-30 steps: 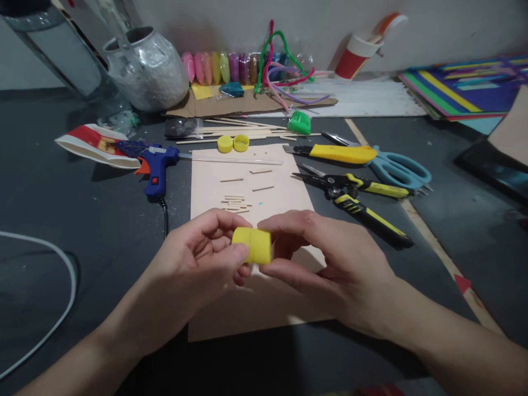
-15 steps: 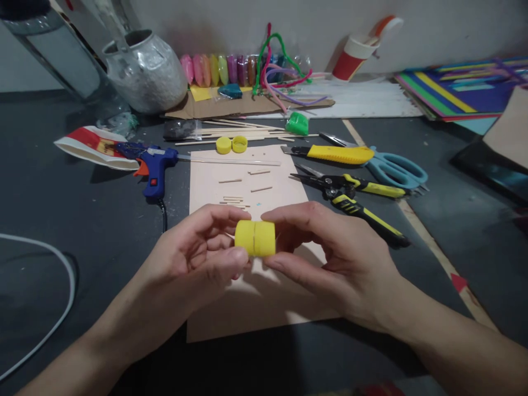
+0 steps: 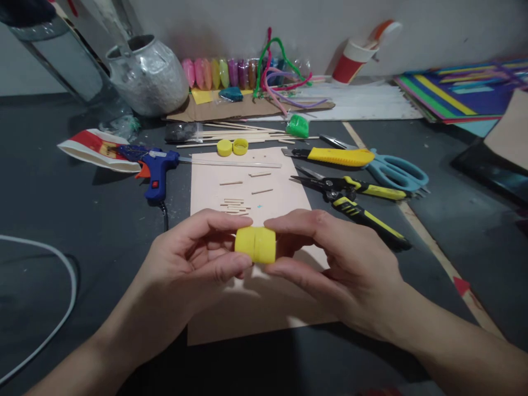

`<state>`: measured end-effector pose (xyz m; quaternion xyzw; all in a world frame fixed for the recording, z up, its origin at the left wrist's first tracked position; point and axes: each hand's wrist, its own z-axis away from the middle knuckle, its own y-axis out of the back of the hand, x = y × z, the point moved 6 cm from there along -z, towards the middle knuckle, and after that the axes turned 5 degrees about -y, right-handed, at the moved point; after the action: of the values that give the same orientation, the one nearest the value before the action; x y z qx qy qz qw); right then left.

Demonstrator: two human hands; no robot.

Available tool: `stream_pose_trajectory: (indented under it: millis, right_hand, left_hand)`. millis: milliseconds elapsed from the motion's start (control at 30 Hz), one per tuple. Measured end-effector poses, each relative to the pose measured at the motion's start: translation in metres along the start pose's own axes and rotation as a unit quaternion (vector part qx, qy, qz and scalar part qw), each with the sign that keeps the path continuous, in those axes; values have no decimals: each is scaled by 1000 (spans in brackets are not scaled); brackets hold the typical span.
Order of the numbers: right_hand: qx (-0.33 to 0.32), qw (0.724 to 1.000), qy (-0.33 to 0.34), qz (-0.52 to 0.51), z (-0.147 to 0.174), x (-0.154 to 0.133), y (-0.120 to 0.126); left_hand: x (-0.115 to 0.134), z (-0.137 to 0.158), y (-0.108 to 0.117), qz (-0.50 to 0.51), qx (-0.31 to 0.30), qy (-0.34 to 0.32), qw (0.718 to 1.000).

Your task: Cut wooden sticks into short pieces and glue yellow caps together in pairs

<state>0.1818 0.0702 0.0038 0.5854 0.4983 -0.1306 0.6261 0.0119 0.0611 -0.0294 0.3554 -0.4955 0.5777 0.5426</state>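
The left hand (image 3: pixel 177 280) and the right hand (image 3: pixel 350 269) meet over the paper (image 3: pixel 223 308) on the near part of the bench (image 3: pixel 111 247), holding a yellow cylinder (image 3: pixel 256 245) with a seam around its middle. The fingers of the left hand are clamped on its left half, thumb on the near side and forefinger on the far side; those of the right hand pinch the right half in the same way. The cylinder lies sideways, raised above the paper.

Just beyond it, short sticks (image 3: pixel 234 202) are scattered on the paper. Two yellow caps (image 3: pixel 232 147) sit side by side at the paper's far edge. To the left is a blue glue gun (image 3: pixel 157 170); to the right are a yellow cutter (image 3: pixel 340 157), blue scissors (image 3: pixel 398 170) and black-and-yellow pliers (image 3: pixel 350 192) with their handles spread. Farther back, longer sticks (image 3: pixel 235 135) lie beside a green lump (image 3: pixel 297 126) in clear wrap.
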Motion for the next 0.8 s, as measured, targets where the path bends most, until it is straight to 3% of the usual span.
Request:
stream_pose_trajectory:
  millis: [567, 800]
  right_hand:
    - [-18, 999, -15, -43, -2, 1, 1]
    - [2, 992, -16, -123, -1, 3, 1]
  left_hand:
    - [-4, 1, -2, 23, -37, 21, 999]
    - [-8, -6, 2, 86, -88, -26, 992]
